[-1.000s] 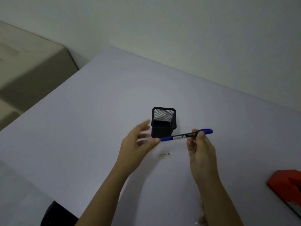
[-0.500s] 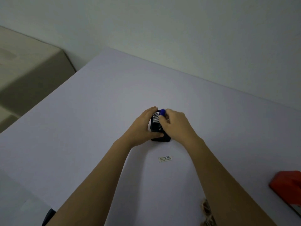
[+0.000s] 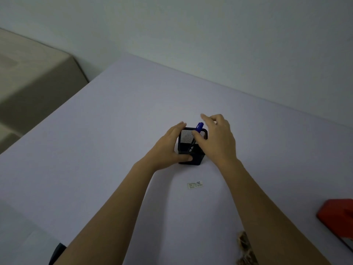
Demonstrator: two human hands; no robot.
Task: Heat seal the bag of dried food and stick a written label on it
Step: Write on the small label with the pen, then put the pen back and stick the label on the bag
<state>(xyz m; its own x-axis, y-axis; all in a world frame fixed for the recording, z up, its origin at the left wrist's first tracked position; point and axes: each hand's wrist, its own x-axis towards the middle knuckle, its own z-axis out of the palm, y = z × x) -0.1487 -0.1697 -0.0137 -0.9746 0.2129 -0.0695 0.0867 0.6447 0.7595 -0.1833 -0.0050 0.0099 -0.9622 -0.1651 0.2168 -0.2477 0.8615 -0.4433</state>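
Head view: left hand (image 3: 168, 148) grips the mesh holder (image 3: 198, 156), likely steadying it; right hand (image 3: 215, 140) hovers, fingers apart, by the pen (image 3: 200, 127) standing inside.

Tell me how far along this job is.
Done: small white paper label carries writing; blue marker pen stands in black mesh holder. In hand: left hand grips the holder, right hand open. Left: label lies unstuck on the pale table; sealing cannot be judged.
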